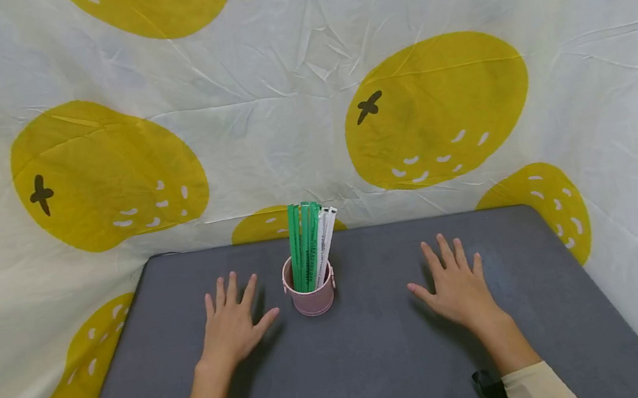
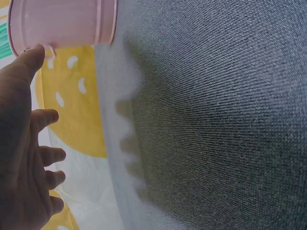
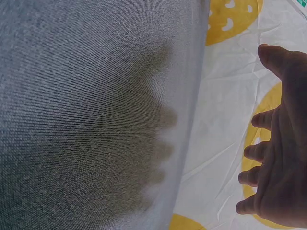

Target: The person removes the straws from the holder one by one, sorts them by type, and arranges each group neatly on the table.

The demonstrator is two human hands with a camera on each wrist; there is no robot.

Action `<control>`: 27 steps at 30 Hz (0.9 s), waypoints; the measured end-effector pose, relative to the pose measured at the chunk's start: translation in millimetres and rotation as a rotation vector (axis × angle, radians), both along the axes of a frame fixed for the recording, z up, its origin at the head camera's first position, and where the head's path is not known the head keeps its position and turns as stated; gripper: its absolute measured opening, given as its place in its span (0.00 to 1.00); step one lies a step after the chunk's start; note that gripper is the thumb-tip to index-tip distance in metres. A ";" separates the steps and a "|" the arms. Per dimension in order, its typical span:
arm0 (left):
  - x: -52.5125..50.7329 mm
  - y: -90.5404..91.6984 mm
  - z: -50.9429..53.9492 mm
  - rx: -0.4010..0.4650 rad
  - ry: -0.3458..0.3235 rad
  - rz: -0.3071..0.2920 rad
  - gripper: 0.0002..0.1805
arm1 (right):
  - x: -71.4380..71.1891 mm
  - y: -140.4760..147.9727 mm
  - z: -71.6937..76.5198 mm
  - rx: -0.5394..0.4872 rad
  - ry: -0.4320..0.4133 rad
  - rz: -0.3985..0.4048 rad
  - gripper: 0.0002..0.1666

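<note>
Presently left hand [image 1: 230, 328] and right hand [image 1: 458, 291] spread, empty; pink pail [image 1: 314, 302] between, nearer left, packets [image 1: 306, 247] near-upright, toward counter [image 1: 373, 373] far edge.

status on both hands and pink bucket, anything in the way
Left hand and right hand empty, hovering over table. Pink bucket upright, nearer left hand, green and white sticks inside. No obstruction visible.

You spread your left hand [image 1: 231, 330] and right hand [image 1: 459, 289] either side of a small round pink bucket [image 1: 314, 301]. Slim green and white packets [image 1: 306, 247] stand inside.
</note>
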State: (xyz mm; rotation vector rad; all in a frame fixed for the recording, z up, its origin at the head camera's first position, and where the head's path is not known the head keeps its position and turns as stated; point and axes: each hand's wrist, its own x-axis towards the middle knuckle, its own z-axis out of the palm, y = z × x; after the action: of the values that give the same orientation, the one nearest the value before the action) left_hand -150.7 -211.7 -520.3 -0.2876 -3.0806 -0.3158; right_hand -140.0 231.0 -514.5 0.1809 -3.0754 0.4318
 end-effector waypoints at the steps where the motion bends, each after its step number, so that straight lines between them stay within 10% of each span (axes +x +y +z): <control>1: 0.0 0.1 -0.4 0.001 -0.002 0.000 0.50 | 0.5 0.1 0.0 -0.001 -0.001 -0.001 0.57; 27: -7.1 -3.7 13.8 -0.051 0.024 -0.066 0.48 | -10.9 -1.2 15.5 0.033 0.005 0.074 0.54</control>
State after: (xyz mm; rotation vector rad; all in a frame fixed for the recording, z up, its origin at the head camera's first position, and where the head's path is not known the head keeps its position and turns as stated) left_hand -157.8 -215.4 -506.5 -0.3919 -3.0639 -0.2347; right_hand -150.9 229.9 -499.0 0.2964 -3.0806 0.3826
